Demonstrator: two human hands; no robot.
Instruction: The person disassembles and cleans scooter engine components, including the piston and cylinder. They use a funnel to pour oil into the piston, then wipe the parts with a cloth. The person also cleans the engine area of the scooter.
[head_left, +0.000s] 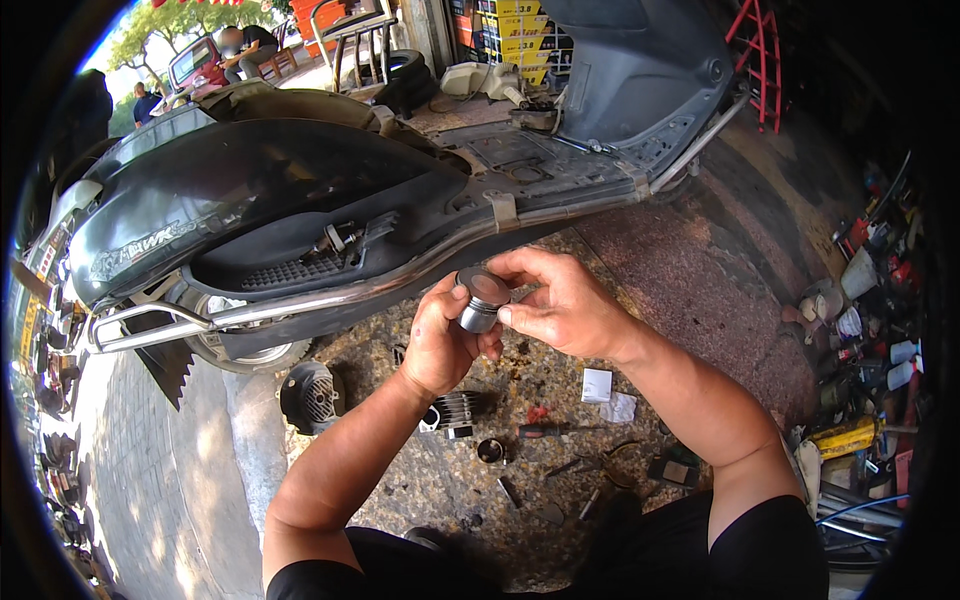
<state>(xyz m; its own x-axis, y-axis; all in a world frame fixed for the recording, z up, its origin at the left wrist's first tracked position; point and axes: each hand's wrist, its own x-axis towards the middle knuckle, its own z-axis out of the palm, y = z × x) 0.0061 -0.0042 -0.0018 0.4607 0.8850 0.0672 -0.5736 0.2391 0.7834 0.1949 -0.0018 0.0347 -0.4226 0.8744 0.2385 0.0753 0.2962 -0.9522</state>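
The piston (482,301) is held up over the middle of the ground, crown upward and slightly tilted, between both hands. The left hand (440,340) cups it from the left: thumb pressed to its side, the other fingers curled around and below, partly hidden. The right hand (568,305) meets it from the right, thumb and forefinger pinching at its edge by the grooves; whether they grip a ring there is too small to tell.

The step in hand looks like checking or fitting the rings on the piston. The next move would call for a steady left hold, with light, even fingertip pressure from the right so that no ring is bent or scratched.

Below, nearer the person, lies the finned cylinder (456,411), with a black cover (312,398) to its left. A dark round cup (491,451) sits near the cylinder, and a screwdriver (545,431) lies to its right. Farther right are a white box (597,385) and, just beside it, a crumpled wrapper (618,408).

Beyond the hands, the scooter (290,190) stretches from left to far right. Parts and tools clutter the right edge.
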